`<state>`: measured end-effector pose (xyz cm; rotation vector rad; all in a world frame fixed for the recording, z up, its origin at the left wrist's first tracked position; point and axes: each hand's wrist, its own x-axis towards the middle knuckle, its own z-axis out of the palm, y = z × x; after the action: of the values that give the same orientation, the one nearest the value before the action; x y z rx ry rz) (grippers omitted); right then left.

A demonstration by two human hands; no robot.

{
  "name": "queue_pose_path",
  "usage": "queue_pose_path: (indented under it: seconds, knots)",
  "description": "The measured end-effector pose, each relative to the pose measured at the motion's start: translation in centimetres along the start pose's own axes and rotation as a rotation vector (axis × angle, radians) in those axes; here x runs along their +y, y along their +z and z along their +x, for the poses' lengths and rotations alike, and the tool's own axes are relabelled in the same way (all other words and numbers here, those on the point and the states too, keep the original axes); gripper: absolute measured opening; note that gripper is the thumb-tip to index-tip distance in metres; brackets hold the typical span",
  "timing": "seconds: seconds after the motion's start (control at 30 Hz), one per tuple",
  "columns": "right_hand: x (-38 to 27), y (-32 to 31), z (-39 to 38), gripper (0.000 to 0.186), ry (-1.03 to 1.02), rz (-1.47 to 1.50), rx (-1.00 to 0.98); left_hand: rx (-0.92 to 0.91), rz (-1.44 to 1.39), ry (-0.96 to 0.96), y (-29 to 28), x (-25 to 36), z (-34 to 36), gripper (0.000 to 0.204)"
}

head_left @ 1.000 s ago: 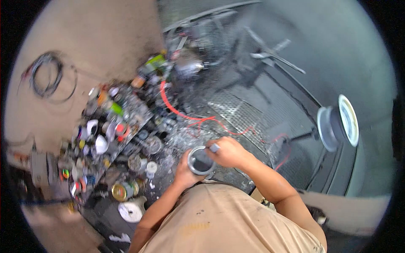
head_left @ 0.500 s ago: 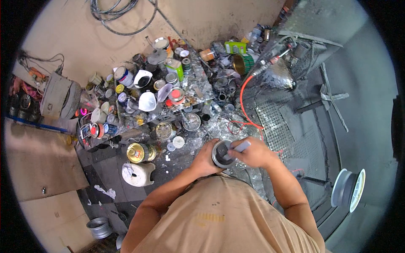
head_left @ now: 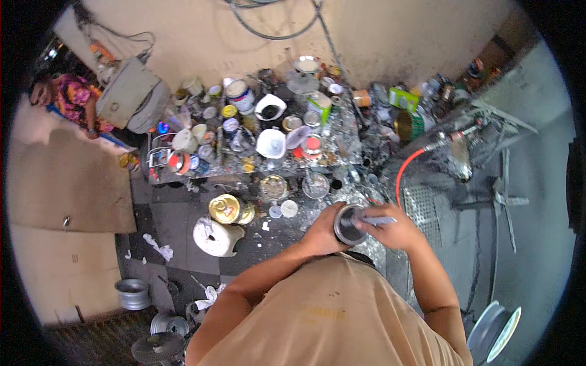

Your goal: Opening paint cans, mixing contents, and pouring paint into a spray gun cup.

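An uncovered round metal can (head_left: 345, 235) with dark grey paint-like content is close in front of my body. My left hand (head_left: 322, 233) wraps round its left side, fingers curved against the wall. Over the right part of the opening is my right hand (head_left: 395, 229), closed on a flat pale-grey stirring stick (head_left: 381, 220). The stick's lower end points down into the can, where fingers and blur hide it.
A paint-crusted table (head_left: 342, 149) ahead carries several cans and cups. A white stool (head_left: 213, 236) and a gold can (head_left: 224, 209) stand to the left. An orange-red hose (head_left: 403, 171) curves at the right. Wheel rims (head_left: 495, 332) lie around. Another person (head_left: 76, 100) is at far left.
My view has turned left, bringing another person into sight. Both hands still hold the can and the stick; the stick now lies flatter, its top pointing more to the right.
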<state>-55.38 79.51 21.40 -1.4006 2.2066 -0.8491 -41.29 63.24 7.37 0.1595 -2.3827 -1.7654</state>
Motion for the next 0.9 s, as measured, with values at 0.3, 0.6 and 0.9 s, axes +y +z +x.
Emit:
queue_pose_path:
  seconds: [0.3,0.6,0.9]
  knots:
    - [-0.7,-0.4,2.7,0.018,-0.035,0.075,-0.03,0.105,0.171,0.025,-1.9,1.4,-0.8,0.103]
    - [0.5,-0.6,3.8,0.023,-0.154,0.213,-0.137,0.232,0.15,-0.029,-0.1,0.6,-1.6,0.117]
    - [2.9,-3.2,2.0,0.019,-0.178,-0.023,-0.06,0.268,0.192,-0.021,3.1,2.1,-0.7,0.111]
